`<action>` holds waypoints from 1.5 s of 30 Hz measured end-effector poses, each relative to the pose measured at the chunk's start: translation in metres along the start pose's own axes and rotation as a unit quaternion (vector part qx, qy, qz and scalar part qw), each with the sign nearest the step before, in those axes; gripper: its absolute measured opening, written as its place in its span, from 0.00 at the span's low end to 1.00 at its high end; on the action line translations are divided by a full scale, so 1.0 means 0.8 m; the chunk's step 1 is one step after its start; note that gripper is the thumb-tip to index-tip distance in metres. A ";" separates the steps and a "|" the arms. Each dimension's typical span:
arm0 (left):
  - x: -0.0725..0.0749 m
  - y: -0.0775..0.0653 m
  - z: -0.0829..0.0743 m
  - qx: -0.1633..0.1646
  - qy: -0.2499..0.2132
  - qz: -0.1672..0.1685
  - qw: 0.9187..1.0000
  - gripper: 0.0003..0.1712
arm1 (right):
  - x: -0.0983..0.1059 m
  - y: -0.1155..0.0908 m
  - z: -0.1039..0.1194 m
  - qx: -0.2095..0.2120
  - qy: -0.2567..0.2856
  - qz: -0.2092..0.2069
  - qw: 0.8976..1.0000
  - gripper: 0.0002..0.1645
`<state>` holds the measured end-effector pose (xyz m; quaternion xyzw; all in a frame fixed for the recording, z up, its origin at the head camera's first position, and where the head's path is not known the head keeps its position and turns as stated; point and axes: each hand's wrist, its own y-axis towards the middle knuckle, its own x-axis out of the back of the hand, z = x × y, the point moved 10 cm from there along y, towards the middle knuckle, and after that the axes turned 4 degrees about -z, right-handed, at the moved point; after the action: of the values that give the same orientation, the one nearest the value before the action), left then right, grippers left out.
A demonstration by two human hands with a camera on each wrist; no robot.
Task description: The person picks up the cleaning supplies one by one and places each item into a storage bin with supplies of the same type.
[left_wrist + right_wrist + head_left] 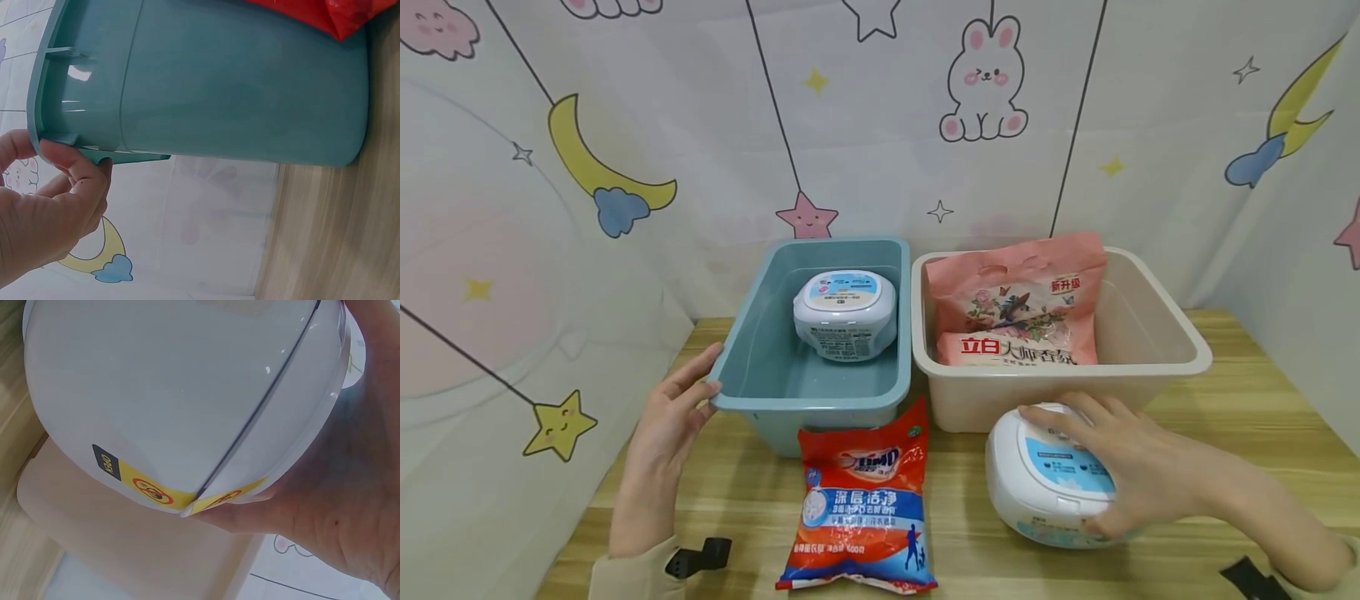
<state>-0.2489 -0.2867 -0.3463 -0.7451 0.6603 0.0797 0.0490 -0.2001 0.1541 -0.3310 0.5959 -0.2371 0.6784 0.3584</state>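
My left hand (672,425) pinches the left front corner of the teal plastic basin's rim (811,403); thumb and fingers meet around that rim in the left wrist view. A white tub with a blue label (844,337) sits inside the teal basin. My right hand (1120,454) spans the top of a second white lidded tub (1026,500) and grips it by its sides, in front of the beige basin (1150,367). An "OPEN" label (106,463) and a yellow seal (181,499) show on this tub in the right wrist view.
A red and blue detergent powder bag (861,508) leans against the teal basin's front on the wooden table (737,508). Inside the beige basin stands a pink bag (1015,300). A white curtain (880,125) printed with cartoons hangs behind and at both sides.
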 end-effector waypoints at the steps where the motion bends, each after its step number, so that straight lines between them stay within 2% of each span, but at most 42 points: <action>1: 0.000 0.000 0.000 0.000 0.000 0.001 1.000 0.28 | 0.001 0.000 0.001 0.001 -0.001 -0.001 1.000 0.68; 10: 0.001 0.000 0.002 0.005 0.007 -0.002 1.000 0.29 | 0.012 -0.002 0.009 0.017 -0.016 -0.017 1.000 0.68; 20: -0.001 -0.001 0.001 0.008 0.004 -0.006 1.000 0.30 | 0.016 -0.004 0.012 -0.005 -0.008 0.007 1.000 0.67; 36: 0.000 -0.001 0.004 0.019 0.015 -0.011 1.000 0.32 | 0.036 -0.004 0.022 0.017 -0.024 -0.015 0.999 0.68; 45: 0.000 0.000 0.005 0.015 -0.001 -0.008 1.000 0.30 | 0.047 -0.003 0.027 0.003 -0.017 0.003 1.000 0.66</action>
<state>-0.2491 -0.2862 -0.3501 -0.7493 0.6556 0.0701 0.0614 -0.1856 0.1474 -0.2906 0.6076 -0.2428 0.6699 0.3508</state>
